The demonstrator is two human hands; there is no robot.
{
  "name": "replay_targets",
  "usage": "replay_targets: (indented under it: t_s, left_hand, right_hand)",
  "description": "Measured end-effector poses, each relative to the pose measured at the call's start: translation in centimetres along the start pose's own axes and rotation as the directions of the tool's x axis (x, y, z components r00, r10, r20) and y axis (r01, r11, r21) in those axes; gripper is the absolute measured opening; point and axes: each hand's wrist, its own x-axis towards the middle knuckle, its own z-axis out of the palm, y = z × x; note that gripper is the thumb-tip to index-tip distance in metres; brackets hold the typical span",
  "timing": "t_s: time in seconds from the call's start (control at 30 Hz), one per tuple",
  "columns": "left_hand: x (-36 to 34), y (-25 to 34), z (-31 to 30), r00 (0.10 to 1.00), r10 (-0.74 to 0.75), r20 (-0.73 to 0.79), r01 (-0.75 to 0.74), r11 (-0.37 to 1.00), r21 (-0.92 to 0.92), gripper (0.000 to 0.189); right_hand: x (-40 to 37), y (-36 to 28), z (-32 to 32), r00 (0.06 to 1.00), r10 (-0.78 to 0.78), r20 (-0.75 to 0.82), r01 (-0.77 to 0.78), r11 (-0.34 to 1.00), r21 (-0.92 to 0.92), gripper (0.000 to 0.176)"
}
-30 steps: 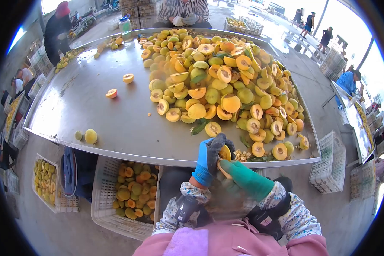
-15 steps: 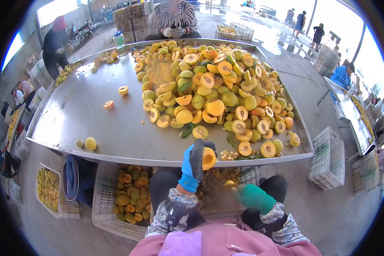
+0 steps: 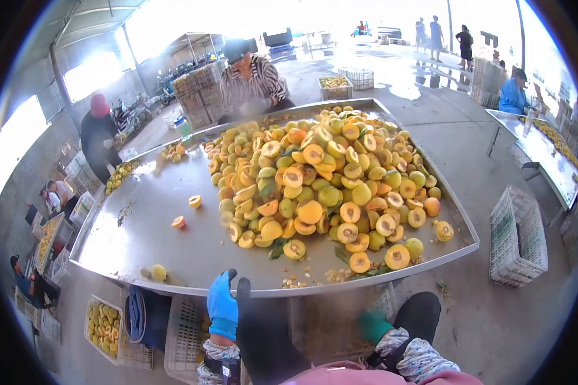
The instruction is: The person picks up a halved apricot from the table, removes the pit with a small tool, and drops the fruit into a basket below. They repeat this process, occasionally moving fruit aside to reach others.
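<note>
My left hand (image 3: 223, 307), in a blue glove with a dark palm, is at the near edge of the metal table (image 3: 135, 247), over a white crate (image 3: 185, 333). Its thumb and fingers are apart, with no fruit visible between them. Low on the right, my right hand (image 3: 374, 326) in a green glove is smeared by motion, so its fingers and anything in them cannot be made out. It is beside a blurred container (image 3: 327, 321) between my knees. A large heap of apricot-like fruit (image 3: 315, 183), many halved with stones showing, covers the table's middle and right.
Two cut halves (image 3: 194, 201) lie left of the heap, and loose stones (image 3: 295, 282) near the front edge. A crate of fruit (image 3: 106, 327) stands lower left, stacked white crates (image 3: 519, 237) at right. A person in a striped top (image 3: 253, 86) sits across the table.
The halved fruit is gone from my left hand, which has moved left and down to above the crate. My right hand has moved lower and blurred. The head view has tilted up.
</note>
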Motion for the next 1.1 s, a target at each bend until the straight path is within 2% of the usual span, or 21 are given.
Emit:
replay_targets:
  t_s: [0.03,0.07,0.1,0.13,0.17,0.2,0.23,0.3,0.33,0.37,0.53,0.6,0.73,0.83,0.9,0.93,0.97,1.0,1.03,1.07,1.1]
  left_hand:
    - [0.8,-0.1,1.8,0.999,0.039,-0.014,-0.039,0.999,-0.019,0.035]
    - [1.9,-0.7,4.4,0.993,0.048,0.109,-0.051,0.998,0.022,0.038]
    - [3.5,-0.7,6.8,0.970,0.051,0.236,-0.068,0.995,0.066,0.041]
    - [5.2,0.2,8.6,0.969,0.086,0.234,-0.099,0.994,0.047,0.041]
    - [6.3,1.4,10.5,0.942,-0.002,0.335,-0.061,0.982,0.177,0.044]
    - [7.0,2.4,12.1,0.900,-0.106,0.424,-0.035,0.950,0.311,0.046]
    - [7.7,3.3,13.4,0.880,-0.169,0.445,0.006,0.939,0.345,0.045]
    - [7.8,2.6,16.3,0.887,-0.180,0.424,0.027,0.939,0.342,0.042]
    - [8.1,2.8,17.1,0.895,-0.214,0.390,0.071,0.934,0.349,0.040]
    - [8.5,2.9,17.8,0.887,-0.240,0.394,0.109,0.939,0.327,0.037]
    - [8.6,3.6,17.9,0.887,-0.217,0.409,0.100,0.953,0.287,0.036]
    - [8.3,3.4,17.7,0.898,-0.106,0.426,0.004,0.972,0.234,0.039]
    - [8.2,2.0,18.0,0.857,-0.096,0.506,-0.003,0.982,0.191,0.041]
    - [8.0,1.3,17.4,0.876,-0.055,0.479,-0.039,0.982,0.185,0.046]
    - [7.8,1.2,16.4,0.927,-0.004,0.374,0.003,1.000,0.004,0.051]
    - [7.5,2.4,15.0,0.926,-0.004,0.378,0.004,1.000,0.002,0.051]
    - [7.2,3.8,13.4,0.865,-0.130,0.485,0.287,0.920,-0.266,0.052]
    - [6.9,5.2,11.5,0.766,-0.198,0.611,0.549,0.696,-0.463,0.052]
    - [6.6,5.9,10.0,0.717,-0.171,0.676,0.642,0.542,-0.543,0.047]
    - [6.3,5.9,9.5,0.713,-0.168,0.680,0.643,0.544,-0.539,0.047]
    - [6.0,5.8,9.4,0.684,-0.075,0.726,0.691,0.385,-0.612,0.046]
  right_hand:
    - [0.7,0.7,6.0,0.990,-0.081,-0.118,0.080,0.997,-0.017,0.020]
    - [2.0,2.0,10.4,0.959,-0.165,-0.230,0.157,0.986,-0.049,0.020]
    - [2.7,2.1,8.8,0.984,-0.155,-0.091,0.163,0.983,0.090,0.020]
    - [2.9,1.5,6.6,0.985,-0.163,0.053,0.147,0.961,0.233,0.022]
    - [2.5,1.6,4.0,0.990,-0.134,0.043,0.120,0.966,0.227,0.022]
    - [1.9,1.6,1.4,0.986,-0.129,0.107,0.097,0.961,0.259,0.023]
    - [1.3,2.0,0.1,0.977,-0.127,0.173,0.072,0.954,0.291,0.025]
    - [0.1,3.0,3.8,0.991,-0.013,0.130,-0.023,0.962,0.271,0.028]
    - [-0.3,3.4,3.8,0.993,0.076,0.086,-0.095,0.963,0.252,0.032]
    - [-0.5,4.0,3.7,0.991,0.094,0.092,-0.114,0.964,0.241,0.032]
    - [-2.1,3.2,-0.8,0.898,0.243,0.367,-0.349,0.901,0.258,0.031]
    - [-2.6,3.0,-1.9,0.895,0.256,0.365,-0.361,0.897,0.256,0.030]
    - [-4.0,3.2,-3.7,0.901,0.274,0.336,-0.363,0.900,0.239,0.030]
    - [-5.3,3.1,-4.8,0.884,0.306,0.352,-0.367,0.922,0.120,0.028]
    - [-5.7,4.0,-2.7,0.876,0.334,0.349,-0.384,0.920,0.082,0.028]
    - [-5.8,4.2,-2.0,0.869,0.356,0.343,-0.394,0.918,0.047,0.028]
    - [-6.1,4.1,-1.3,0.911,0.313,0.268,-0.326,0.945,0.005,0.027]
    - [-6.0,4.1,-1.5,0.911,0.312,0.269,-0.325,0.946,0.005,0.027]
    - [-5.8,4.0,-2.0,0.948,0.212,0.237,-0.240,0.966,0.096,0.028]
    - [-5.7,4.0,-2.7,0.974,0.117,0.196,-0.154,0.971,0.185,0.029]
    - [-5.1,3.6,-4.4,0.972,0.129,0.197,-0.166,0.968,0.187,0.029]
